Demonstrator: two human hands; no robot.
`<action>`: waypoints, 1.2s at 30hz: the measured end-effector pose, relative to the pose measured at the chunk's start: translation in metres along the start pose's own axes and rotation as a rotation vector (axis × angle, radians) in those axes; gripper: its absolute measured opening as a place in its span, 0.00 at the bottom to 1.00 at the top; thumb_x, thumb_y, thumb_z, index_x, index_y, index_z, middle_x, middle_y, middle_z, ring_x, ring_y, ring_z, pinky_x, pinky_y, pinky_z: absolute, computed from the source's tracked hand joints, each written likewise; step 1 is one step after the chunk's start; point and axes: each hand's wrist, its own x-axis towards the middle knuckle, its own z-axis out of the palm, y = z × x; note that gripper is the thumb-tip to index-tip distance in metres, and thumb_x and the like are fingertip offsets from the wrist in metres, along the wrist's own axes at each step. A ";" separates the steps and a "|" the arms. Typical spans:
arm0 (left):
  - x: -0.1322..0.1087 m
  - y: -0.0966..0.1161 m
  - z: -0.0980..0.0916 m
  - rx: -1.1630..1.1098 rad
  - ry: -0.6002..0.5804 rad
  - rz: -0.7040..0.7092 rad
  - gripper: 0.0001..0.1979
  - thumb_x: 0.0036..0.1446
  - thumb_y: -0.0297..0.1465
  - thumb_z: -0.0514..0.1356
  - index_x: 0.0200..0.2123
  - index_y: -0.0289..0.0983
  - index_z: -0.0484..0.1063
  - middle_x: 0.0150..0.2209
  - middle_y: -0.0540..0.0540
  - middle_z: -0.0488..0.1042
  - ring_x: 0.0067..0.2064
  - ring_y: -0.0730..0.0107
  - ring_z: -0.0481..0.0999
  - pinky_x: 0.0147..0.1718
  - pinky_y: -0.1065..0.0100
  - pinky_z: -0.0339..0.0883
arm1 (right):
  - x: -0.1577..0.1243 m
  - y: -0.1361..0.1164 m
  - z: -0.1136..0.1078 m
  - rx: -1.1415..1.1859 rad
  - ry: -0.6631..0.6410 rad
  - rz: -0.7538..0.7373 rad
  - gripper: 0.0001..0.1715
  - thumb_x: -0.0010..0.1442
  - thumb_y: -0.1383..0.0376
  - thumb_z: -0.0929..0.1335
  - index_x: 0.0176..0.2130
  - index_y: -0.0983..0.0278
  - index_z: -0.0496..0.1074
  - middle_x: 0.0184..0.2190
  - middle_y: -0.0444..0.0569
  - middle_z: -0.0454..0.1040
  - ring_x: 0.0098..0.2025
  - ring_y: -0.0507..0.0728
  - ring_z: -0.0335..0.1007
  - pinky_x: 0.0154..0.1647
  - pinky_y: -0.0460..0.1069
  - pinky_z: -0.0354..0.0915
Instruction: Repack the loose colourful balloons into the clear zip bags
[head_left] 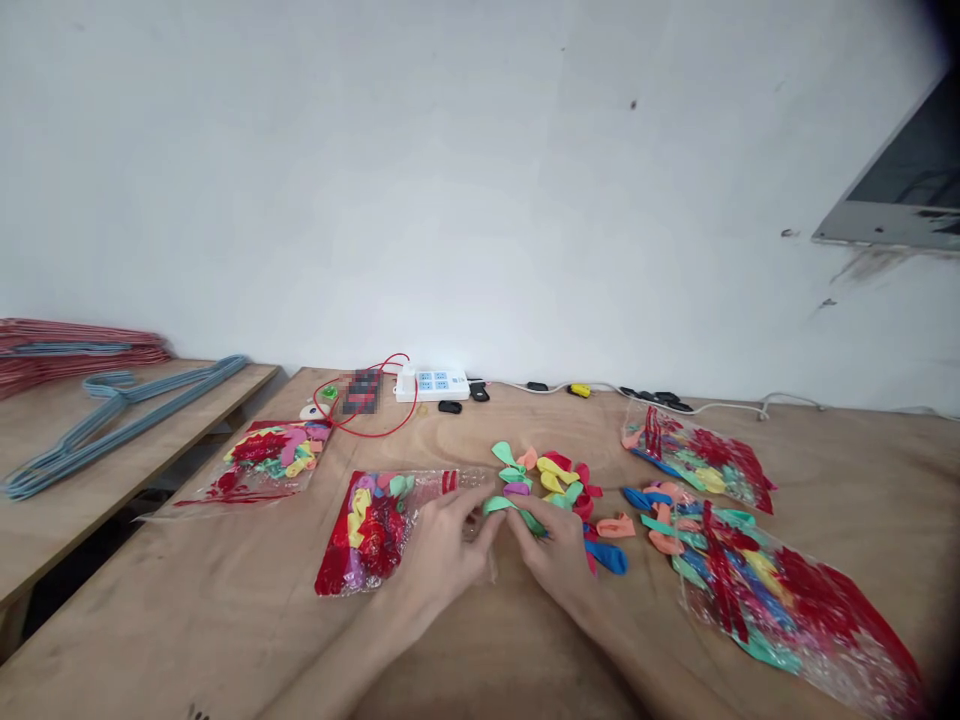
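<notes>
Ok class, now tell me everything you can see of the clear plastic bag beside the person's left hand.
The clear plastic bag lies flat on the plywood table, set at a slant. Red print covers much of its front, and yellow, pink, purple and green balloons show through it. Its glossy film creases at the far end, which runs behind the left hand; whether the hand touches it cannot be told.

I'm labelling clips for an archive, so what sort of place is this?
Probably a plain workroom rather than a home: a bare plywood bench holds plastic bags of balloons, a power strip sits against an unadorned white wall, and wire hangers lie on a side table.
</notes>
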 end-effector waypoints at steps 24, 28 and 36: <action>0.019 -0.062 -0.077 0.270 -0.073 0.008 0.11 0.71 0.38 0.61 0.43 0.44 0.85 0.39 0.48 0.87 0.38 0.58 0.86 0.41 0.64 0.78 | 0.024 0.025 -0.022 -0.069 -0.140 0.220 0.18 0.67 0.55 0.69 0.35 0.62 0.84 0.29 0.49 0.85 0.30 0.60 0.78 0.31 0.50 0.69; 0.011 -0.110 -0.106 0.287 -0.118 0.028 0.16 0.73 0.44 0.58 0.51 0.44 0.82 0.51 0.46 0.85 0.53 0.53 0.83 0.55 0.57 0.76 | 0.041 0.025 -0.011 0.224 -0.450 0.585 0.19 0.62 0.52 0.74 0.30 0.63 0.82 0.26 0.48 0.83 0.23 0.54 0.73 0.22 0.46 0.65; -0.013 -0.150 -0.102 0.274 -0.070 -0.094 0.22 0.76 0.48 0.54 0.60 0.43 0.76 0.61 0.43 0.79 0.65 0.50 0.75 0.69 0.47 0.63 | 0.064 -0.008 0.058 0.599 -0.817 0.831 0.16 0.60 0.51 0.78 0.38 0.62 0.82 0.35 0.50 0.85 0.32 0.55 0.81 0.29 0.47 0.78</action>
